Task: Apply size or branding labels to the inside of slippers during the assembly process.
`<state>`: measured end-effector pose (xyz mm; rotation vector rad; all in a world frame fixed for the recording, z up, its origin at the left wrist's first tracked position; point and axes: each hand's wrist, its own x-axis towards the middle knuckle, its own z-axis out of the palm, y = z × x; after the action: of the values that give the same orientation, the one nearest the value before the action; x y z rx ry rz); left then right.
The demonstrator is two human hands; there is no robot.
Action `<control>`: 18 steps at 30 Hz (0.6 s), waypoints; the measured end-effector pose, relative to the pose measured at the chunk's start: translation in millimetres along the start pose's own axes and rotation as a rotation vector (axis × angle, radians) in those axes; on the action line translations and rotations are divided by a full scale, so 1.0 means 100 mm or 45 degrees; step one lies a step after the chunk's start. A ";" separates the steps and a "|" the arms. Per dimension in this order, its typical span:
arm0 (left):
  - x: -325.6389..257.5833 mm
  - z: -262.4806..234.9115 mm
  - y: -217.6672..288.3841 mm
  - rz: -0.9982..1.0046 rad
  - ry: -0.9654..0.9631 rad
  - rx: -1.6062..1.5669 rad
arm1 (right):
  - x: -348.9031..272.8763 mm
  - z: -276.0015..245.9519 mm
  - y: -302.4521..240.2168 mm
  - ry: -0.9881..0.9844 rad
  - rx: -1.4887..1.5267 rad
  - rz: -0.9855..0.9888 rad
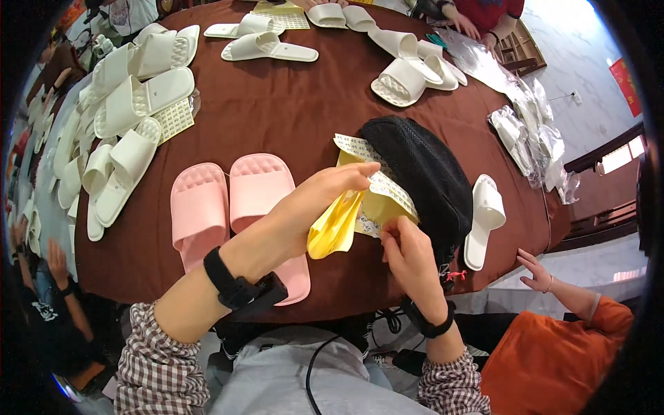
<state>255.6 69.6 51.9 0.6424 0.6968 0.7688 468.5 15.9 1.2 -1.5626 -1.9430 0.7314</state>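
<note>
My left hand (339,187) is closed on a yellow-backed sticker sheet (394,190), which is bent and creased, with small printed labels on its pale face. Part of the yellow backing hangs below my fingers. At the sheet's lower edge, the thumb and index finger of my right hand (415,259) are pinched together; whatever lies between them is too small to make out. A pair of pink slippers (261,187) lies on the table to the left, partly hidden under my left forearm. Right behind the sheet sits a black mesh bag or cap (422,166).
The round table has a brown cloth (290,104). White slippers (124,166) pile up at the left, others (270,48) along the far side, one (486,214) at the right. Plastic-wrapped slippers (529,131) lie at the right edge. A person in orange (553,353) sits close on my right.
</note>
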 end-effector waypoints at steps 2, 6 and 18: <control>0.01 0.03 0.02 0.000 -0.021 0.000 | 0.04 0.10 -0.01 0.025 -0.061 -0.015; 0.02 0.01 -0.01 -0.021 -0.035 -0.090 | 0.07 0.19 0.00 0.055 -0.363 -0.035; -1.19 -0.44 0.01 0.499 0.275 -0.222 | 0.05 0.19 -0.04 0.027 -0.714 -0.154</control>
<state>159.7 -12.4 63.6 0.5470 0.6988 1.2617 451.9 18.6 -8.9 -1.7219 -2.3300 0.1134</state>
